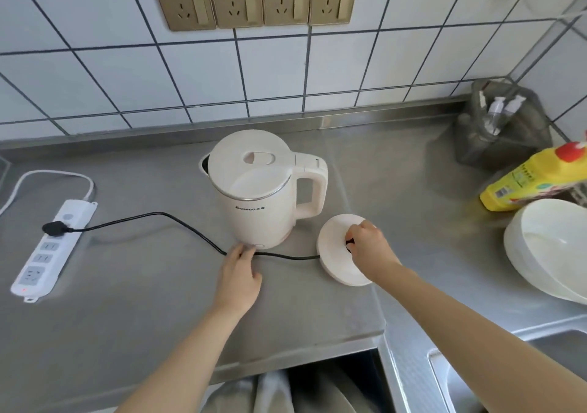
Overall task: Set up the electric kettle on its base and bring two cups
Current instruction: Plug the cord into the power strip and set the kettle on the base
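Your kettle (266,190) stands on the bare counter (143,301), not yet on its base (336,253), which lies just beside it at four o'clock; no cups show. Your right hand (370,247) pinches the base's centre, your left hand (239,277) rests straight-fingered on the cord (152,215), already plugged into the power strip (52,247). The kettle reads "CHIGO"

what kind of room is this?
Most likely a home kitchen: steel counter with a sink at its right end, tiled wall with sockets, an electric kettle and stacked bowls.
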A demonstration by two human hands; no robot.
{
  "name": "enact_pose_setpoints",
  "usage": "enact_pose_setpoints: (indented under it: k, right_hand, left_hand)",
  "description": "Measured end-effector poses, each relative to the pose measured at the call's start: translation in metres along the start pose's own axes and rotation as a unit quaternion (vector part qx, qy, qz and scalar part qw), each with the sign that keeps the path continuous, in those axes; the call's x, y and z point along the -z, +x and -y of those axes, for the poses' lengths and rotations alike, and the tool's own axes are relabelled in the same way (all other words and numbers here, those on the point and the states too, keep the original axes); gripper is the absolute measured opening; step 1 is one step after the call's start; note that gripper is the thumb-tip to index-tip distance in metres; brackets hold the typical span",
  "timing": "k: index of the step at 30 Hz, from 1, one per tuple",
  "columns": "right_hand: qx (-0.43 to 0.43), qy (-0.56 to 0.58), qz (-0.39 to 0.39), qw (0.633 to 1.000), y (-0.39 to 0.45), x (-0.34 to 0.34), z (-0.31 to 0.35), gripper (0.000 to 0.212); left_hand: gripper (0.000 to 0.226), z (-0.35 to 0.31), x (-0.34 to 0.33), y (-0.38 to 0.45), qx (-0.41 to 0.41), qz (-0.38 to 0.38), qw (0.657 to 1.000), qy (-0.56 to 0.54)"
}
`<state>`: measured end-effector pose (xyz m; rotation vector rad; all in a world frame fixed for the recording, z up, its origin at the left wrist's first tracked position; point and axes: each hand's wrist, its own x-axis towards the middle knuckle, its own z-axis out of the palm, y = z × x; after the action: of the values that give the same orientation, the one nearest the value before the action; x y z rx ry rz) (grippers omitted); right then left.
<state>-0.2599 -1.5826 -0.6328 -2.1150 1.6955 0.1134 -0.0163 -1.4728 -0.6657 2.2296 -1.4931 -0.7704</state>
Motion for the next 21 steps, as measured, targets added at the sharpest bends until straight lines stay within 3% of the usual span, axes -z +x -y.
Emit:
enact_pose_setpoints:
  k: [3,11,21]
  right_hand:
    - [-0.008,0.013,-0.003,1.000,0.003,0.000,-0.011,0.021]
    - [-0.029,0.046,-0.011,0.998,0.015,-0.001,-0.030,0.020]
    - [-0.068,0.042,0.009,0.997,0.011,0.008,-0.027,0.036]
  left_hand:
    - [0.065,-0.008,-0.013,-0.006,-0.034,0.016,0.996,0.077]
    - [0.070,-0.021,-0.028,-0.022,-0.059,0.034,0.988,0.139]
    - [0.044,-0.012,-0.016,-0.001,0.070,-0.046,0.995,-0.058]
